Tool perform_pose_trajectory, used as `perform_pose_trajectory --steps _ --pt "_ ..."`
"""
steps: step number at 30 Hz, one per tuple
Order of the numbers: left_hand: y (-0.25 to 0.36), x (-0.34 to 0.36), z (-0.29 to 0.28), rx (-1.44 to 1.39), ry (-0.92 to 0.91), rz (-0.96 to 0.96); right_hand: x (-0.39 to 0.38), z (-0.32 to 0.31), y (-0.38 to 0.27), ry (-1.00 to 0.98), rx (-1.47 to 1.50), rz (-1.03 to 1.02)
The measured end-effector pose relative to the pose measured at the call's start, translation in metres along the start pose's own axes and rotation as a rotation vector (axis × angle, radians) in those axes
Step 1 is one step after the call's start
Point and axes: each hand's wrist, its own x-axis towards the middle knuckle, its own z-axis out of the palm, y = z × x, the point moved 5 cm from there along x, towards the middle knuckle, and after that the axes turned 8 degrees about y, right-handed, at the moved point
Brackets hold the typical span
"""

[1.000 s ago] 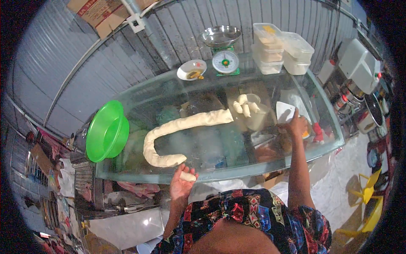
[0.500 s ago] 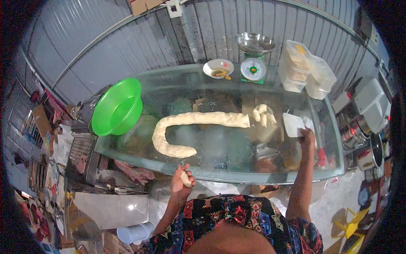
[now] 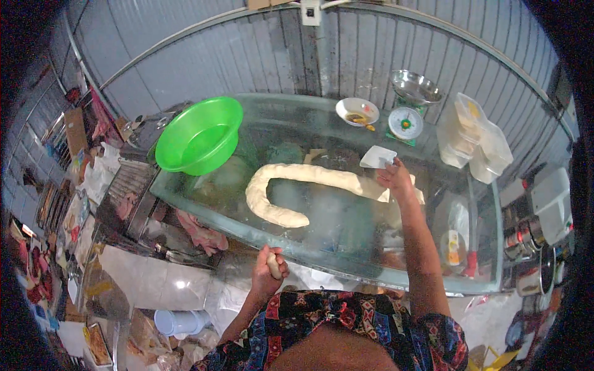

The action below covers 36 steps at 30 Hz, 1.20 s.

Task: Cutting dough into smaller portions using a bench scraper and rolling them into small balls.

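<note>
Left head-worn fisheye: close above, facing down, glass table (image 3: 337, 232) toward wall (image 3: 260, 62).

Black, red-and-blue patterned short-sleeved shirt (image 3: 362, 314)

Free: bare glass tabletop (image 3: 325, 210) inside the hooked, pale dough roll (image 3: 260, 198), frame centre, entry from lower centre. Blocked: round green plastic basin (image 3: 201, 139) upper left; green white-dialled scale (image 3: 406, 123), stacked translucent plastic boxes (image 3: 473, 142) upper right. Right hand (image 3: 395, 176) and forearm (image 3: 426, 260) bar sideways passage at centre right.
</note>
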Motion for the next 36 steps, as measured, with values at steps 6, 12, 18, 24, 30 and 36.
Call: perform_pose_trajectory --steps 6,12,18,24,30,36 --pt "0.000 0.011 0.008 0.151 -0.025 0.004 -0.081 0.043 -0.007 -0.159 -0.381 -0.153" --pt "-0.018 0.040 0.126 0.218 -0.250 0.089 -0.162 0.096 0.017 -0.404 -0.466 -0.442" --pt "-0.044 0.048 0.199 0.247 -0.335 0.241 -0.173 0.097 0.015 -0.402 -0.444 -0.683" --pt "-0.027 0.066 0.214 0.308 -0.392 0.351 -0.254 0.094 -0.016 -0.483 -0.756 -0.968" --pt "-0.039 0.057 0.239 0.245 -0.487 0.318 -0.235 0.090 -0.031 -0.360 -0.659 -1.026" --pt "-0.111 0.012 0.252 0.407 -0.689 0.222 -0.126 0.031 -0.059 -0.105 -0.483 -0.772"
